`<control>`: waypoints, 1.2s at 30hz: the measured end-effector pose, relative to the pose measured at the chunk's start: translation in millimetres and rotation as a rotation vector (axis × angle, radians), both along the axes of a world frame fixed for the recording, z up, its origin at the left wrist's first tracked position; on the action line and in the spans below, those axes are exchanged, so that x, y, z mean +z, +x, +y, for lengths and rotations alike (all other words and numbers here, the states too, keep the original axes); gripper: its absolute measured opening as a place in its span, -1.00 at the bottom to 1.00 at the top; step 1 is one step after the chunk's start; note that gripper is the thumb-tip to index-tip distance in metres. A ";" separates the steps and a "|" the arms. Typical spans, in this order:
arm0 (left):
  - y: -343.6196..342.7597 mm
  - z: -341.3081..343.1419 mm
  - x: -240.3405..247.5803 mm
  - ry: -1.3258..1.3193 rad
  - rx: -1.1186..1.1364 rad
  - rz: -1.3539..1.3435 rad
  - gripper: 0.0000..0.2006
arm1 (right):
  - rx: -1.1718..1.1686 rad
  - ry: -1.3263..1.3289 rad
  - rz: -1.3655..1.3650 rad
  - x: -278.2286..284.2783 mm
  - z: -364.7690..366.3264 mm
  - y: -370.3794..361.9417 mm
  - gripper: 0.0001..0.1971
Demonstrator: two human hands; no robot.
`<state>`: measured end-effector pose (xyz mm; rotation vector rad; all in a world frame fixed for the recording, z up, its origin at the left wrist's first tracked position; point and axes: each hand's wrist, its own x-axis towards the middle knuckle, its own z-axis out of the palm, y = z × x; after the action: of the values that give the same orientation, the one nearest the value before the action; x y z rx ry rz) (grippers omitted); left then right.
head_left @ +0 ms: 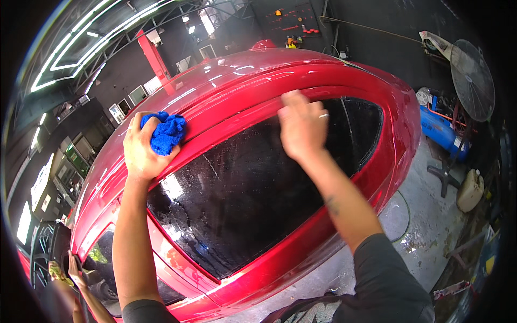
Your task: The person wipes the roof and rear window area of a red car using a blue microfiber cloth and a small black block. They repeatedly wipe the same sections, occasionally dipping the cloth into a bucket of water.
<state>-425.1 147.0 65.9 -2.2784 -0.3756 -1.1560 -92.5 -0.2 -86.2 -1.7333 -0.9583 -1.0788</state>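
My left hand (141, 148) grips a bunched blue microfibre cloth (168, 132) above the window's upper edge, by the roof of a red car (242, 89). My right hand (305, 126), with a ring on one finger, is over the top edge of the dark side window (242, 188). Motion smears its fingers, so their closure is unclear, and I make out nothing in it. Streaks and droplets mark the glass.
Another person's hand (77, 271) is at the car's front window, lower left. To the right stand a large fan (472, 81), a blue air compressor (439, 128) and a pale jerrycan (470, 191). A green hose (407, 215) lies on the floor.
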 end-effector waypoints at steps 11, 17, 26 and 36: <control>-13.1 7.1 -0.2 0.006 0.060 0.032 -0.42 | -0.238 -0.097 0.175 -26.0 -44.5 144.2 -0.53; -2.2 0.6 -1.1 0.011 0.036 0.003 -0.52 | 0.159 -0.005 -0.022 1.3 1.1 -54.3 -0.61; -8.0 -2.0 0.1 -0.035 0.064 -0.013 -0.40 | 0.099 -0.050 -0.076 -10.6 8.5 -75.1 -0.53; -14.6 3.6 5.4 -0.131 -0.031 0.046 -0.38 | 0.211 0.009 -0.175 -0.6 47.9 -225.9 -0.59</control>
<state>-439.6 150.6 71.3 -2.4268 -0.4104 -1.1221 -318.4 47.6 -86.8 -1.5092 -1.2138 -1.1058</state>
